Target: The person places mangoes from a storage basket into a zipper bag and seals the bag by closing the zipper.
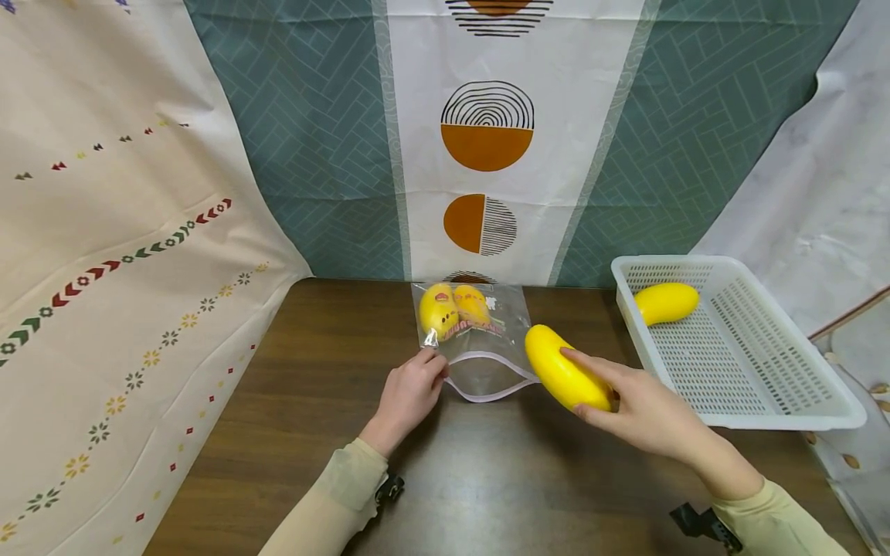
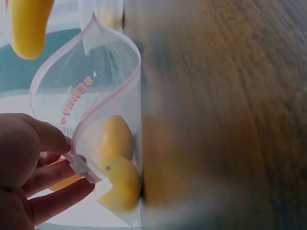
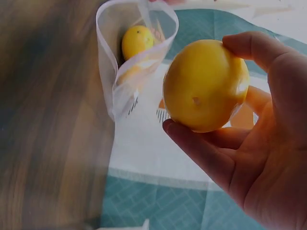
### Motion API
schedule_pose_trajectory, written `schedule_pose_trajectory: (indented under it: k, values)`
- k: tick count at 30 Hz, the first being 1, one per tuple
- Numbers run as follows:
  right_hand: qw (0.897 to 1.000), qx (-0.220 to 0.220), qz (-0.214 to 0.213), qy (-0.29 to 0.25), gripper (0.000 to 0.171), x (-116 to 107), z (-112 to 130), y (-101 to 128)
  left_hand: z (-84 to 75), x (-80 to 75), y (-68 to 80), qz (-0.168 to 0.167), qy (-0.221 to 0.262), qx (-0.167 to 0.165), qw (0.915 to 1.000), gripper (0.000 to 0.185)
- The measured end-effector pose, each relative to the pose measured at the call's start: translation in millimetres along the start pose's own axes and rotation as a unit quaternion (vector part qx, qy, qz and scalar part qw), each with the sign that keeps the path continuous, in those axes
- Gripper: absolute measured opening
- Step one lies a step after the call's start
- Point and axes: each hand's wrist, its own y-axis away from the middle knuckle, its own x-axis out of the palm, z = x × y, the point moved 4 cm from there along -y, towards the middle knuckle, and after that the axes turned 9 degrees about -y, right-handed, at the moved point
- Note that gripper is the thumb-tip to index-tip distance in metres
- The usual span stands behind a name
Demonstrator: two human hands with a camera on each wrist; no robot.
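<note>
We are holding a long yellow fruit [image 1: 556, 363] in our right grip [image 1: 657, 409], thumb and fingers curling round it, and it is hanging in the air just right of a clear zip bag [image 1: 514, 320] on the table [image 1: 313, 386]. Our left grip [image 1: 412, 395] is pinching the near left corner of the bag's mouth, by what is looking like a slider [image 2: 82, 167]. Two yellow fruits [image 1: 438, 311] are lying inside; another fruit [image 1: 669, 303] is resting in a white basket [image 1: 779, 422].

We are judging the gaping mouth the weak point: with only one corner pinched, the far lip could be folding under a push, snagging the fruit's blunt end. The skin is looking smooth, so a loose hold could be letting it slip and roll. A hard tug could be dragging the light bag askew.

Reddish-pink lettering [image 2: 76, 97] is curving with the film, and we are not reading it with confidence; smaller marks beside it are staying illegible. No label is showing on the held fruit.
</note>
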Motion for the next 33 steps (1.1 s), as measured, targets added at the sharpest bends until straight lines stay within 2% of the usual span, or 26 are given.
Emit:
schedule_pose_trajectory:
  k: [7,18,26,33]
  values:
    - [0.999,-0.017,0.029,-0.011,0.079,10,9,-2,-2.8,-1.9,-3.0,-0.002,-0.001,0.009,1.0000,0.021]
    - [0.996,-0.036,0.077,-0.007,0.078,29,15,-8,-4.0,-2.3,-5.8,0.006,0.002,0.002,1.0000,0.020]
    - [0.995,-0.028,0.095,0.002,0.077,46,18,-13,-4.1,-1.7,-5.8,0.025,-0.001,0.002,0.9997,0.014]
    - [0.994,-0.007,0.104,0.009,0.075,56,20,-18,-5.5,-1.1,-6.8,0.017,0.000,0.004,0.9998,0.014]
